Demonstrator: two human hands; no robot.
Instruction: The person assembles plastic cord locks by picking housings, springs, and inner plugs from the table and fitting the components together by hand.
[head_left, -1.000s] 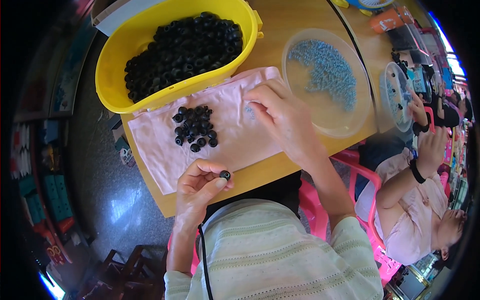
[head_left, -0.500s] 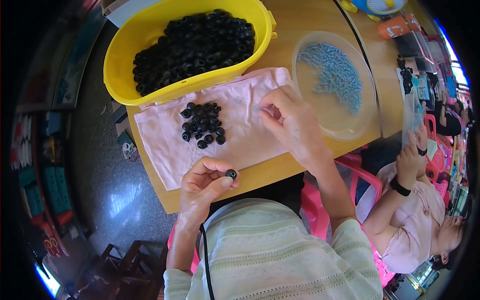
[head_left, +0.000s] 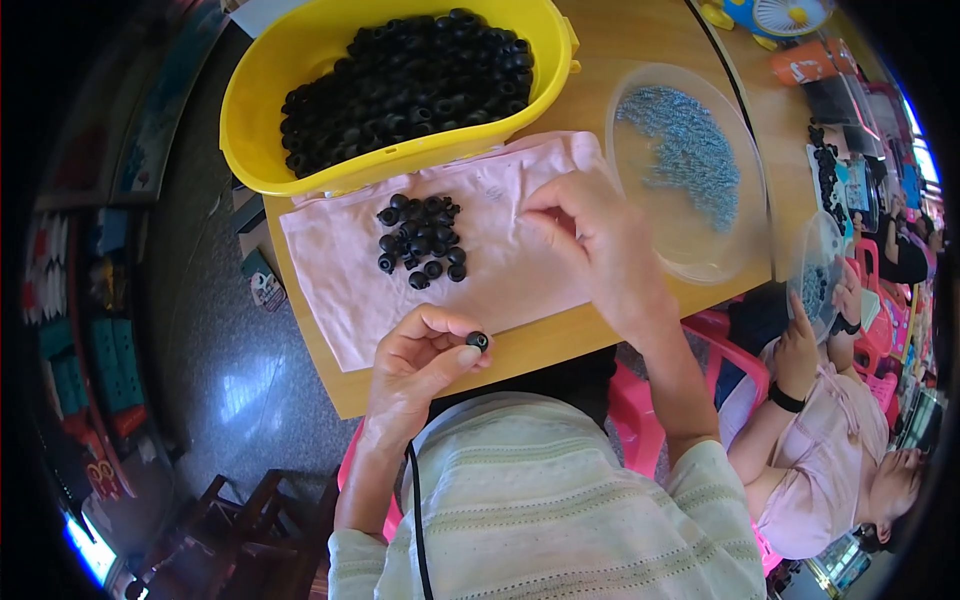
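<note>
Between the thumb and fingers of my left hand point(head_left: 420, 365) is a small round black part with a hole point(head_left: 477, 342), held just off the table's near edge. My right hand point(head_left: 605, 250) is pinched over the right side of a pink cloth point(head_left: 330, 290). Whatever its fingertips grip is too small to make out. On the cloth lies a loose pile of the same black parts point(head_left: 422, 238). A few tiny pale pieces point(head_left: 492, 192) rest near my right fingertips.
Behind the cloth stands a yellow tub point(head_left: 400, 160) full of black parts. To the right is a clear round tray point(head_left: 690, 265) of small blue pieces point(head_left: 690, 140). At the far right a person point(head_left: 825, 450) holds a clear container point(head_left: 818, 265). A pink chair point(head_left: 640, 420) stands beside me.
The view has shifted slightly, moving the table things right in the picture. My left hand still holds the black part. The bluish bit seen at my right fingertips no longer shows clearly. The neighbour's container has tilted.
</note>
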